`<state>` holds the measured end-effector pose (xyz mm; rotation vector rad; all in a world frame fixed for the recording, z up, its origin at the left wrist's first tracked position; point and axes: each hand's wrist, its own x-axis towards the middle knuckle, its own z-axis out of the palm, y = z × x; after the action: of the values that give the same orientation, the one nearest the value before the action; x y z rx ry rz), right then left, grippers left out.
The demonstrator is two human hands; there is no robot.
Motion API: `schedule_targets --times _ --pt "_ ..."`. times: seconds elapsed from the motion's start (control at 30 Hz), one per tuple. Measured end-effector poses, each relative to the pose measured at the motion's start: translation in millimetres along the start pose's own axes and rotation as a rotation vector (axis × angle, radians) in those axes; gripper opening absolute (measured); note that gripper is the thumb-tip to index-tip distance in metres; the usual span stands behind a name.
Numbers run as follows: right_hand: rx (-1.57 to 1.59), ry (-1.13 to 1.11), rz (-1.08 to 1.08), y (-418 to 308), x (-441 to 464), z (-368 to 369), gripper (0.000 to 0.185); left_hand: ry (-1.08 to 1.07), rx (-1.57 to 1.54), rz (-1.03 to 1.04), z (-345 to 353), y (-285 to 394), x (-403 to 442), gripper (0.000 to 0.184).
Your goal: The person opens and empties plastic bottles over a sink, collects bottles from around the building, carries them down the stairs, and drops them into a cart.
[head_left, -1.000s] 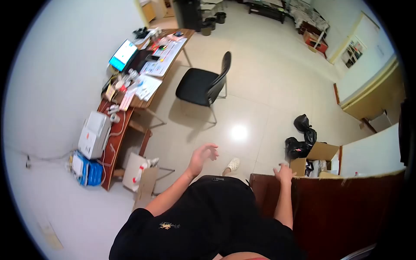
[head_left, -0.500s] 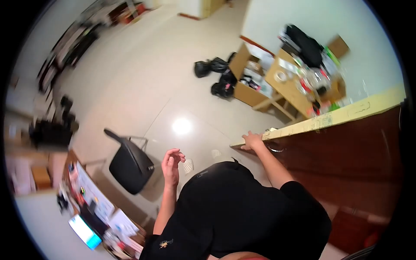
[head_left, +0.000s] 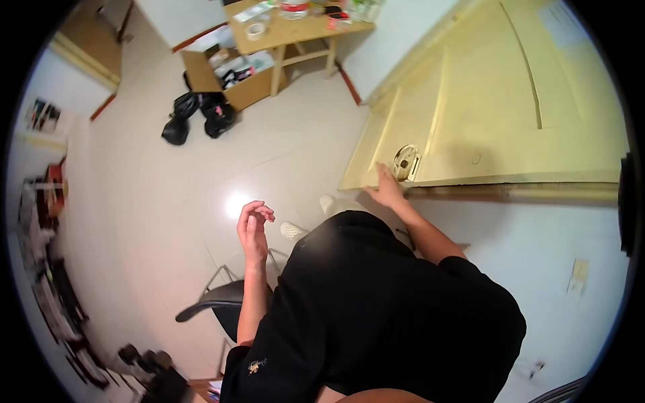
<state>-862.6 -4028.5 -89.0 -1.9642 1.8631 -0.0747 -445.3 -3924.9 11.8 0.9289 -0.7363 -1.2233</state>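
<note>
My right hand [head_left: 387, 189] rests at the edge of a yellow panelled door [head_left: 470, 114]. Its fingers are spread against the door's face and the thumb points left along the edge. Just right of the fingertips is a metal door handle with its plate [head_left: 406, 163]; the hand does not wrap around it. My left hand [head_left: 254, 230] is raised in the air over the floor, fingers loosely bent and apart, holding nothing. Below that forearm stands a black chair [head_left: 222, 296], partly hidden by it.
Ahead, a wooden table [head_left: 302, 30] holds tape and bottles. Beside it sit an open cardboard box [head_left: 254, 93] and black bags [head_left: 191, 114]. A white wall [head_left: 531, 242] with a switch is at right. My light shoes [head_left: 293, 230] are on the tiled floor [head_left: 154, 201].
The door has swung, so its yellow face now shows instead of the brown one. My view has turned right. The right hand stays at the door edge; the left hand remains raised.
</note>
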Motion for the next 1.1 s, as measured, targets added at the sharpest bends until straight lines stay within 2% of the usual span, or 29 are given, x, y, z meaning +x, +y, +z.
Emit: schedule_targets --times 0.03,0.07,0.17,0.23,0.3,0.37,0.43,0.5,0.6,0.73,0.8,0.9,0.97,1.03,1.07,1.1 --pt "0.106 0.183 0.023 41.2 -10.6 19.8 0.100 -0.048 0.008 -0.013 9.7 -3.6 2.9 0.050" --pt "0.167 0.204 0.171 62.0 25.8 11.9 0.107 -0.073 0.002 -0.060 18.7 3.7 54.8 0.049" --pt "0.694 0.376 0.586 79.5 28.5 -15.0 0.100 -0.178 0.006 -0.133 33.5 -9.0 82.1 0.044" --pt "0.653 0.425 0.723 111.3 28.8 -41.1 0.097 -0.207 0.035 -0.157 60.3 -15.1 89.8 0.041" --pt "0.385 0.664 0.650 204.1 40.1 -7.4 0.097 -0.249 0.076 -0.157 90.1 -23.1 95.0 0.040" --pt "0.682 0.828 0.612 243.7 45.3 -16.6 0.095 -0.283 0.106 -0.144 122.4 -28.4 102.6 0.039" --pt "0.789 0.866 0.617 276.2 50.2 -26.9 0.093 -0.263 0.110 -0.140 154.0 -39.1 116.0 0.037" --pt "0.596 0.907 0.710 303.2 47.8 -46.1 0.091 -0.238 0.102 -0.157 184.8 -49.0 118.2 0.036" --pt "0.489 0.947 0.720 321.0 44.4 -64.6 0.090 -0.262 0.187 -0.150 211.0 -57.0 126.0 0.041" --pt "0.370 0.909 0.803 391.0 51.1 -80.0 0.089 -0.291 0.263 -0.120 244.2 -69.7 139.2 0.042" --pt "0.317 0.861 0.851 407.3 49.7 -95.2 0.089 -0.267 0.239 -0.122 253.2 -73.1 144.5 0.040" --pt "0.330 0.948 0.887 414.1 61.2 -98.3 0.086 -0.219 0.181 -0.125 254.0 -76.2 156.7 0.035" --pt "0.679 1.187 0.657 444.2 81.3 -51.5 0.086 -0.205 0.167 -0.130 246.7 -78.4 165.2 0.035" --pt "0.603 1.145 0.541 419.3 102.6 -37.6 0.084 -0.184 0.151 -0.134 236.9 -77.0 175.0 0.035" --pt "0.356 0.993 0.548 372.6 114.2 -25.6 0.083 -0.175 0.148 -0.132 230.3 -75.1 179.4 0.034" --pt "0.369 0.833 0.541 340.5 130.9 -9.6 0.083 -0.165 0.145 -0.130 222.2 -72.9 183.5 0.034"
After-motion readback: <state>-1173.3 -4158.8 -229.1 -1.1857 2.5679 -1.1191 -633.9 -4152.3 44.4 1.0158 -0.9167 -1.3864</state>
